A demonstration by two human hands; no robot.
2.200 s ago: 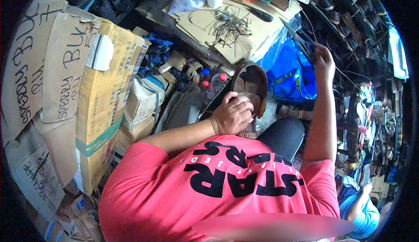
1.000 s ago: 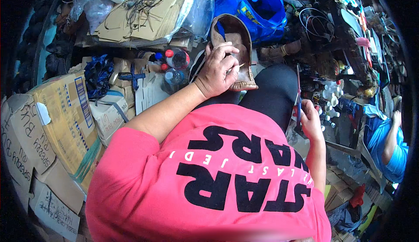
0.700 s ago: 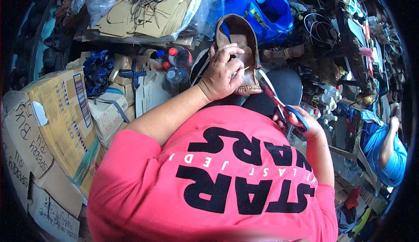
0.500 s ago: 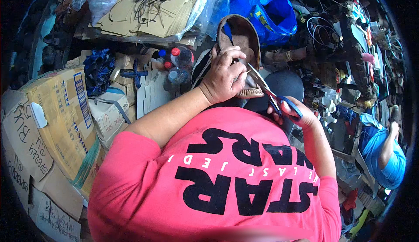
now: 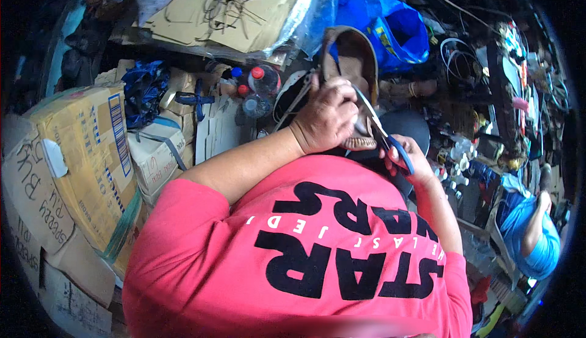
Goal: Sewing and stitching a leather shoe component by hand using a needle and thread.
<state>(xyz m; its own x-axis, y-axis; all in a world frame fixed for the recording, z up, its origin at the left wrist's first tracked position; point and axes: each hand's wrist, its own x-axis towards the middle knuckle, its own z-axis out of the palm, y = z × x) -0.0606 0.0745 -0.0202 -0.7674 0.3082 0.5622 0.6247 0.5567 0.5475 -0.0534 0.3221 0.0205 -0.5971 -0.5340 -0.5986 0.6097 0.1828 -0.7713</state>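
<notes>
Two bare hands, one head view, as I log them from my remote station. Head view: item one, a brown leather shoe (image 5: 356, 66), set in front of the lap, its opening turned up to my camera, a pleated seam at the end nearest the pink shirt (image 5: 293, 240). Item two, the left hand (image 5: 328, 115), fingers curled closed over the shoe's left side and gripping it; I cannot tell whether the fingertips also pinch something smaller. Item three, the right hand (image 5: 408, 156), closed around the blue handles of one pair of scissors (image 5: 383, 132), the blades reaching up over the shoe beside the left hand's fingers. Surroundings, by position: beyond the shoe, one blue bag (image 5: 406, 39), mouth open; upper left, a stack of tan sheets (image 5: 274, 24) bearing a tangle of dark cords (image 5: 231, 2); left of the shoe, several bottles (image 5: 255, 85) with red and blue caps; far left, one large carton (image 5: 85, 149) beside a smaller pale box (image 5: 157, 155); right edge, another person in a blue top (image 5: 528, 234), well apart from both hands.
</notes>
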